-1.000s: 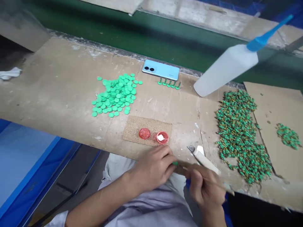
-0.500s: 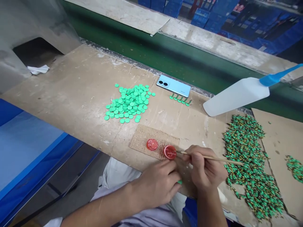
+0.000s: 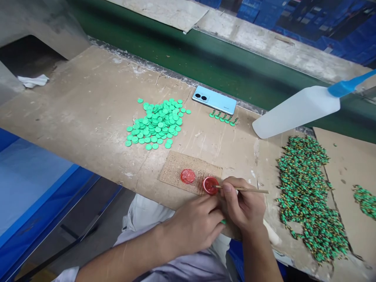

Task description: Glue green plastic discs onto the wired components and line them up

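My right hand (image 3: 245, 203) pinches a thin wooden paintbrush (image 3: 252, 190), its tip inside a small round cup of red paint (image 3: 210, 185). Beside that cup lies a red-coated disc or lid (image 3: 187, 176); both rest on a speckled brown board (image 3: 173, 172). Close to the table's front edge, my left hand (image 3: 199, 223) is curled closed, and a small green piece (image 3: 223, 221) peeks out past its fingers. Most of that piece is hidden. Farther back is a heap of flat green button-like discs (image 3: 160, 123).
A pale blue phone (image 3: 216, 100) lies near the back edge, with several small upright pieces on green bases (image 3: 223, 118) before it. To the right, a white squeeze bottle (image 3: 296, 111) leans beyond a large pile of small green-and-dark parts (image 3: 305, 196). A smaller pile (image 3: 366, 201) sits far right.
The brush tip has gone from the cup's right rim into the red paint, my right hand shifting left with it. My left hand stays almost still. The whole view has shifted slightly.
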Tool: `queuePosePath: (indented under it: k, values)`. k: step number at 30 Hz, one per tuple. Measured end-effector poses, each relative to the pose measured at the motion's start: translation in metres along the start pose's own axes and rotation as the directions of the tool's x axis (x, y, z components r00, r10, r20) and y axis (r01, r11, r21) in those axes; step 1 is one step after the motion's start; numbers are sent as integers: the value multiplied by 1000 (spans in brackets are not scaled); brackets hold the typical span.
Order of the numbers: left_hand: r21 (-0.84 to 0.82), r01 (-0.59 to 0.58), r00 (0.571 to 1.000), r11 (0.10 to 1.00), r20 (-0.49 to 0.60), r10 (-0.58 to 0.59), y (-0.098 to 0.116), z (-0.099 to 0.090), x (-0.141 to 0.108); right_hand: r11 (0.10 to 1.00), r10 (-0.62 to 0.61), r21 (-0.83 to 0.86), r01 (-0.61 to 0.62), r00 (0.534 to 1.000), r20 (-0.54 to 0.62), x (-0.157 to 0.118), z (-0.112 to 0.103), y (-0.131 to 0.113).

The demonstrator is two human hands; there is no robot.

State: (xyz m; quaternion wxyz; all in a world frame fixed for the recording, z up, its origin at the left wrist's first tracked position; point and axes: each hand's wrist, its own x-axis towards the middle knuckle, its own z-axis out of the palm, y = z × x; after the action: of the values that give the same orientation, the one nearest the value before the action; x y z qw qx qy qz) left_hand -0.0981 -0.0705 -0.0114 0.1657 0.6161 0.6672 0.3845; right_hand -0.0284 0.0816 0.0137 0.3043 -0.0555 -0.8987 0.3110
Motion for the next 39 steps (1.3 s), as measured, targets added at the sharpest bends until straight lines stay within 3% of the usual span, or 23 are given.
queuePosePath:
  k: [32,36,39]
  values:
    - [36,-22,1000,999,-12,22,0,-1,-1,999,-7,54,5,999,36,-3,1,4]
    - [23,-4,1000,1000,7,4,0,-1,-1,994,13,108,-13,1000,-3,-9,3,7]
    - [19,-21,1000,1000,3,21,-1,-1,0,971,56,236,-26,991,-119,-8,4,5]
